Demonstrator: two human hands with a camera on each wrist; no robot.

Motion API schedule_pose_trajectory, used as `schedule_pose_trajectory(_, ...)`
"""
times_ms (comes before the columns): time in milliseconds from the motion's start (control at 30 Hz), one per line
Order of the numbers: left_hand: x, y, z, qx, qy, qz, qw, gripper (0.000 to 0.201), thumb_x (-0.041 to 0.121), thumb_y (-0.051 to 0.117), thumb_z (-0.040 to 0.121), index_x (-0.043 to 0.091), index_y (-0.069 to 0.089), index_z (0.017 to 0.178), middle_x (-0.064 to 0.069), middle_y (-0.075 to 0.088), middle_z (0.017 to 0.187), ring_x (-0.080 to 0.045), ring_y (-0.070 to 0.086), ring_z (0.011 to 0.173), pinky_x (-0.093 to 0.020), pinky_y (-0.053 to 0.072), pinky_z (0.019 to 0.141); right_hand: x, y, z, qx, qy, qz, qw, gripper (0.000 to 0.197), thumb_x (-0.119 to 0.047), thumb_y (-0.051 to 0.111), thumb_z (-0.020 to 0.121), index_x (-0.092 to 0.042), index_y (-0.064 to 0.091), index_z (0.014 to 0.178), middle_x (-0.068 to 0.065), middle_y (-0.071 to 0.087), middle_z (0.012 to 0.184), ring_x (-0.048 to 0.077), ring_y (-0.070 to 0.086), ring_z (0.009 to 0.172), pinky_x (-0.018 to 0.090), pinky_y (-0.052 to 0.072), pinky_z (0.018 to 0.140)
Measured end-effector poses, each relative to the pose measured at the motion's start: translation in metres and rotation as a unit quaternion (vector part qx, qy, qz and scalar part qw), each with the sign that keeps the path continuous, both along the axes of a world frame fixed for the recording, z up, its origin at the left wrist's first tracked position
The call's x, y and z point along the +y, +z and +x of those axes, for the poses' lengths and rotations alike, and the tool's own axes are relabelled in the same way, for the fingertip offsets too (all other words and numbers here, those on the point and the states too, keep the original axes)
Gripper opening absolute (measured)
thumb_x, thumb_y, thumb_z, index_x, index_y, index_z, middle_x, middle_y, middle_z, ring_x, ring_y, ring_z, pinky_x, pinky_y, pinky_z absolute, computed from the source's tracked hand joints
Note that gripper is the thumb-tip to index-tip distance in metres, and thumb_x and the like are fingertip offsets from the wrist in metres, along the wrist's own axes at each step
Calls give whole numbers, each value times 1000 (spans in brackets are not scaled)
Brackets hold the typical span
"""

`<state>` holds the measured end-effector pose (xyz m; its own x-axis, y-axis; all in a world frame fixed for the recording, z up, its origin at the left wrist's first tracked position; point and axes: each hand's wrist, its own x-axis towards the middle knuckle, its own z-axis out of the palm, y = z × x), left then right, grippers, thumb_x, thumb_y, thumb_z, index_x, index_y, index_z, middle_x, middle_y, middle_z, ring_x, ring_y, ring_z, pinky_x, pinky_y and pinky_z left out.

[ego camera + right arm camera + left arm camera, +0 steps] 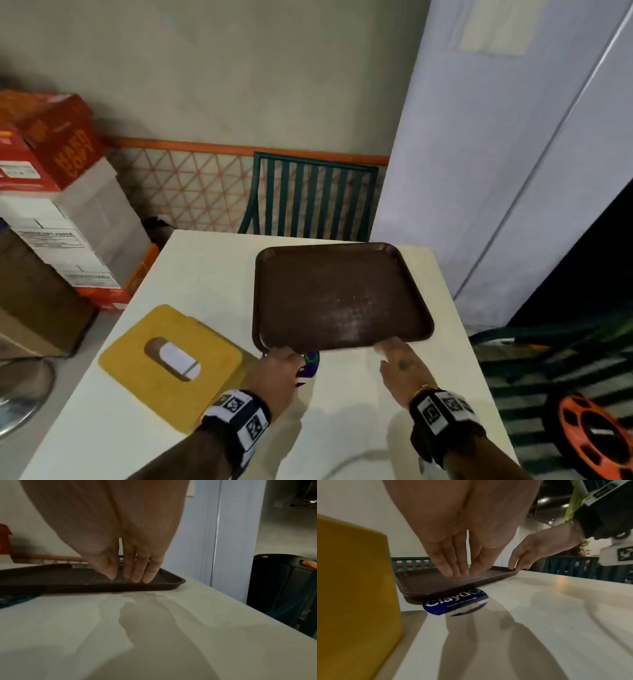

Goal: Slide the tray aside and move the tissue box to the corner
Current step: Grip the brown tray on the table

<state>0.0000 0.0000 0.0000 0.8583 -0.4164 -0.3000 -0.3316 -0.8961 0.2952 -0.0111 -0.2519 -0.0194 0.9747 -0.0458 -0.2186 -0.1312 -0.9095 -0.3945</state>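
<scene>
Brown tray [339,294] lies just ahead of both my hands, long axis running away from me; left hand [279,368] and right hand [402,363] rest straight fingers on its near rim, grasping nothing. Yellow tissue box [171,363] sits just left of the tray, nearest my left hand.

White table [359,411], brown tray [339,294], yellow tissue box [171,363], blue sticker [453,601]

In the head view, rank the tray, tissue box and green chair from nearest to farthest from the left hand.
From the left hand:
1. Tray, touching the fingertips.
2. Tissue box, just to the left.
3. Green chair, beyond the table's far edge.
</scene>
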Motion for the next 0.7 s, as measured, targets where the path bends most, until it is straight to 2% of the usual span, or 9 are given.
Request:
schedule_pose_trajectory(100,-5,-3,22,0,-5,42,999,35,9,49,84,12,55,119,-11,56,123,-29,51,115,-41,47,96,-8,-13,12,-42,8,-43,998,44,-9,41,91,-14,52,132,7,49,137,25,44,125,29,26,109)
schedule_pose_trajectory(167,-9,-2,34,1,-23,68,997,33,10,45,86,11,55,118,-12,55,122,-31,51,115,-43,47,95,-13,-21,18,-92,31,-84,992,43,-13,39,83,-9,66,116,13,64,120,29,61,108,26,26,108)
schedule_pose_trajectory(200,-11,-2,37,0,-33,78,996,33,11,45,87,12,54,118,-12,54,122,-31,51,115,-44,48,95,-16,-28,21,-120,32,-90,988,43,-16,39,77,-8,73,102,12,71,104,28,68,92,22,30,104)
schedule_pose_trajectory(267,-12,-1,46,-1,-55,92,994,32,15,48,87,13,53,119,-12,55,122,-31,52,114,-44,48,95,-20,-30,21,-141,49,-109,983,35,-14,46,68,-11,76,86,8,74,82,26,70,72,26,51,81)
schedule_pose_trajectory(333,-12,2,55,10,-64,96,993,32,14,46,89,12,54,119,-12,56,123,-31,53,115,-44,47,95,-23,-34,25,-147,96,-120,977,31,1,65,60,-10,75,86,8,73,79,27,68,70,31,58,67)
schedule_pose_trajectory(400,-11,4,62,28,-65,97,993,31,12,45,89,11,55,118,-13,57,123,-32,55,115,-44,49,95,-23,-37,28,-140,102,-117,978,44,12,78,46,-8,76,84,9,72,75,28,67,67,31,59,62)
schedule_pose_trajectory(433,-11,6,64,36,-66,100,992,30,12,46,89,11,56,117,-13,58,123,-32,55,115,-44,49,95,-21,-38,30,-138,102,-117,978,47,14,80,41,-9,76,82,8,72,74,27,66,65,30,59,60)
schedule_pose_trajectory(533,-13,8,68,45,-63,99,992,30,11,43,89,10,57,115,-14,59,123,-36,56,114,-45,49,94,-16,-37,33,-157,98,-102,977,42,12,74,46,-13,76,80,3,72,73,25,66,66,24,57,60)
schedule_pose_trajectory(700,-16,5,75,38,-49,100,993,32,11,39,90,9,55,118,-15,58,123,-37,55,115,-45,48,94,-6,-41,36,-159,67,-81,982,52,12,84,36,-16,77,79,-1,73,76,22,68,68,26,58,62)
